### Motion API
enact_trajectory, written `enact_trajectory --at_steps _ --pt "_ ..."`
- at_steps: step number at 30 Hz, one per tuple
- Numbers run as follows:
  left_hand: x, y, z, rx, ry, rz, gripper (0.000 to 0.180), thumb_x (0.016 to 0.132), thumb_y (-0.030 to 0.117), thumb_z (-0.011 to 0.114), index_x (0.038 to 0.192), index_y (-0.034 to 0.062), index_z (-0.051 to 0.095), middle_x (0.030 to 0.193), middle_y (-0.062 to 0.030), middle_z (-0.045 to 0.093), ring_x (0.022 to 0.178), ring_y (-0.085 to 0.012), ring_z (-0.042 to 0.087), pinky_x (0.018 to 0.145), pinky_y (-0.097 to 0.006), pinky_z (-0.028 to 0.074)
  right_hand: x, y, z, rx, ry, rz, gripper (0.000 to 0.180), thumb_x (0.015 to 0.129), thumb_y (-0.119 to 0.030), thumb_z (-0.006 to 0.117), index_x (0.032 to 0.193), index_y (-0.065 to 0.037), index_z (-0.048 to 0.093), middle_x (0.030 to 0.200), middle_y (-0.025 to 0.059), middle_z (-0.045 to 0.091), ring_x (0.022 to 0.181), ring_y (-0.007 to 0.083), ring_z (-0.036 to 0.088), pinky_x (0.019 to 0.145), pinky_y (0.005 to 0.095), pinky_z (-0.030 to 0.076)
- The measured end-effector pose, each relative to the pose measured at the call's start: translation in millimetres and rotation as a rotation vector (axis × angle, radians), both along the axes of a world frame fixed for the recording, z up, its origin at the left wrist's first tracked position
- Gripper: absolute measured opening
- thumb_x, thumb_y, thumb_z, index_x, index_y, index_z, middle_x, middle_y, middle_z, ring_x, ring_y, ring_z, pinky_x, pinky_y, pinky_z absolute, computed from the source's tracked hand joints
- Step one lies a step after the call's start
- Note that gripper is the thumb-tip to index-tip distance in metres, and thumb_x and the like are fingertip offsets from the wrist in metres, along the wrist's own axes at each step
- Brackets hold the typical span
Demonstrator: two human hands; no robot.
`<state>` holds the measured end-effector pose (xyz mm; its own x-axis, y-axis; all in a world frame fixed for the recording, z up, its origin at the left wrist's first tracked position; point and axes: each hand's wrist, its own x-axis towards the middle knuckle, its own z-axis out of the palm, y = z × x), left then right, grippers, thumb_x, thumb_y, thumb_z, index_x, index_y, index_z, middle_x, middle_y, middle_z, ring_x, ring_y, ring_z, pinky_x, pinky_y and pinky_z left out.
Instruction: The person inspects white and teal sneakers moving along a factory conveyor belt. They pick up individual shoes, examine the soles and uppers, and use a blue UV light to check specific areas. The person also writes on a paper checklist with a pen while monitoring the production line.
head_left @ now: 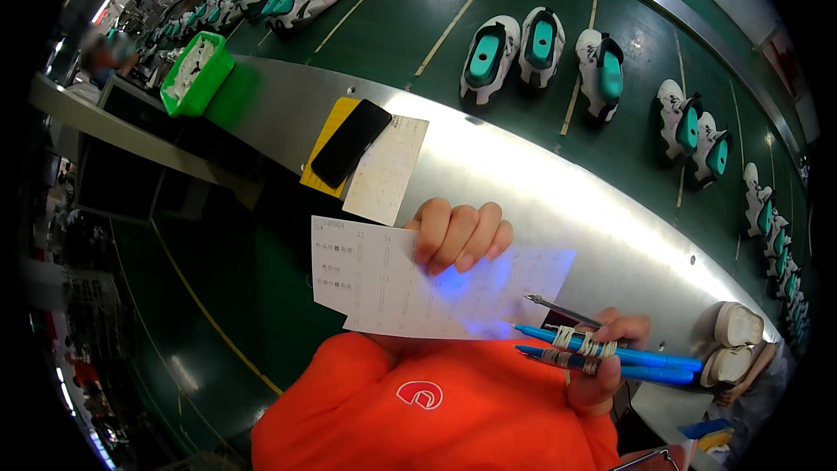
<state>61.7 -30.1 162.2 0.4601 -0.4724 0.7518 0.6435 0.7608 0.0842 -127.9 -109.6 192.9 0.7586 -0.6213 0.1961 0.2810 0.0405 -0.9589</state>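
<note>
My left hand (462,231) has its fingers curled over the upper edge of a white printed card (384,292), holding it in front of my orange shirt. A blue-violet glow lies on the card's right part. My right hand (615,349) is closed around blue pens (645,358) wound with pale rubber bands, their tips pointing left at the card. A thin metal pointed tool (562,310) sticks out of the same hand above the pens. Beyond the card, a black phone (351,143) lies over a yellow card (319,166) and a cream paper sheet (390,170).
A steel ledge (523,174) runs along a green conveyor belt (392,26) carrying several white shoes (490,57) with teal inserts. A green basket (199,78) with white pieces stands at the left. Pale shoes (738,327) sit at the right, near another person's arm (750,375).
</note>
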Motion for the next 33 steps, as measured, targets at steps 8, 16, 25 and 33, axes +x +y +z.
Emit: enact_trajectory --at_steps 8,16,25,33 --pt "-0.2 3.1 -2.5 0.008 0.027 -0.007 0.027 0.093 0.024 0.036 0.067 0.0172 0.043 0.062 0.0046 0.046 0.077 -0.0102 0.047 0.08 -0.027 0.035 1.8 8.0 2.0 -0.082 0.044 0.054 0.044 0.08 -0.046 0.056 0.088 -0.006 0.04 0.068 0.0083 0.051 0.059 0.013 0.049 0.056 0.0218 0.042" --pt "-2.1 2.6 -2.7 0.036 0.065 -0.037 0.028 0.092 0.02 0.035 0.066 0.0178 0.044 0.06 0.0055 0.046 0.077 -0.0112 0.045 0.079 -0.026 0.033 3.7 3.1 -9.3 -0.16 -0.037 0.124 0.044 0.081 -0.045 0.056 0.089 -0.005 0.04 0.067 0.0092 0.052 0.059 0.0129 0.048 0.055 0.0214 0.041" --pt "-4.4 -0.5 -6.1 0.051 0.128 -0.095 0.031 0.094 0.026 0.036 0.065 0.0173 0.043 0.06 0.005 0.046 0.077 -0.0117 0.045 0.08 -0.026 0.034 4.1 -4.6 -21.0 -0.225 -0.224 0.168 0.031 0.082 -0.022 0.058 0.093 0.004 0.045 0.071 0.0161 0.056 0.058 0.0186 0.055 0.053 0.0258 0.047" --pt "-3.2 -4.8 -10.0 0.046 0.128 -0.115 0.03 0.094 0.026 0.037 0.065 0.0173 0.044 0.06 0.0046 0.046 0.077 -0.0118 0.045 0.08 -0.027 0.034 1.7 -6.0 -23.2 -0.198 -0.184 0.172 0.029 0.081 -0.022 0.058 0.091 0.003 0.047 0.072 0.015 0.056 0.059 0.019 0.056 0.053 0.0261 0.047"
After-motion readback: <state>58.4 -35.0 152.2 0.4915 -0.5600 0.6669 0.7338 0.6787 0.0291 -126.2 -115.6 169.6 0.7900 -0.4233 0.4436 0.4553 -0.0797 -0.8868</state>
